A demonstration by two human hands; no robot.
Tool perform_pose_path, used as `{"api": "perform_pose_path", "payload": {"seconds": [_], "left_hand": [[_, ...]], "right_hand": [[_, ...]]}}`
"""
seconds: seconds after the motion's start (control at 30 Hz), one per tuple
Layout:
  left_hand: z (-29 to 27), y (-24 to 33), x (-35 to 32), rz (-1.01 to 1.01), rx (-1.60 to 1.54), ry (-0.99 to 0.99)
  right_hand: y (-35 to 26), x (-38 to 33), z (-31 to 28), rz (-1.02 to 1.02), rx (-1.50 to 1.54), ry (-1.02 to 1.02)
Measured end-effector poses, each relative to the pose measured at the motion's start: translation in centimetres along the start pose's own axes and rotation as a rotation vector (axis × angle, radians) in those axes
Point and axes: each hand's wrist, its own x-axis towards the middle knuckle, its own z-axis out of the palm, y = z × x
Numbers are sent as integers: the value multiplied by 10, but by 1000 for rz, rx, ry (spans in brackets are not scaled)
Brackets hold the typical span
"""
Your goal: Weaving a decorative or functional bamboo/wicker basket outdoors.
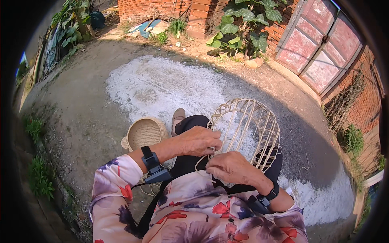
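An open-frame basket [242,130] of pale twisted cord rests on my lap, its bars running lengthwise and its rim curving round to the right. My left hand [201,141] is closed at the basket's near left edge, fingers pinched together on the cord. Just below and to the right, my right hand [231,167] is also closed, its fingertips at the same edge. A loose loop of cord hangs between the two hands. Exactly which strand each hand pinches is hidden by the fingers.
A round woven basket [146,134] with a small side handle stands on the ground by my left foot. Loose cord [150,187] lies beneath my left forearm. Ahead are white-dusted ground [162,83], leafy plants [247,24], a brick wall [152,10] and a red metal gate [320,44].
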Motion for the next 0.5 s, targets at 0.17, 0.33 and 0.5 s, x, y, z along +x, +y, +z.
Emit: {"api": "perform_pose_path", "payload": {"seconds": [0.17,0.33,0.5], "left_hand": [[24,4,0,25,172,263],[37,7,1,35,203,455],[46,5,0,74,216,568]], "right_hand": [[27,14,-33,269,45,365],[49,29,-17,252,-285,237],[40,36,-16,354,-515,110]]}}
